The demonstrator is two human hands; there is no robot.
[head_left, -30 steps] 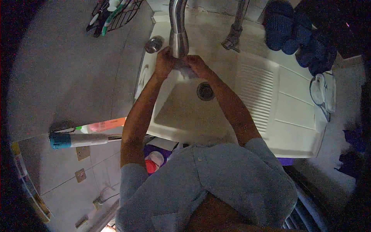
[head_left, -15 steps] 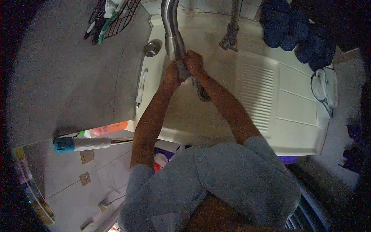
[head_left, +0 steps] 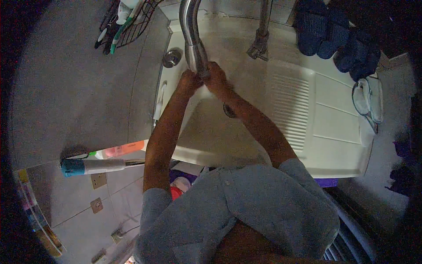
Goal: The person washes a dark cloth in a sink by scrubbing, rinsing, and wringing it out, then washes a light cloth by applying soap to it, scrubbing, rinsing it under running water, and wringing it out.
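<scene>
While both forearms reach up over the white rectangular sink basin, the left hand and the right hand meet at the lower end of the curved shiny metal faucet spout, above the dark round drain. The right hand's fingers curl around the spout tip; whether the left hand grips it or only touches cannot be told. A ribbed white draining board lies right of the basin.
</scene>
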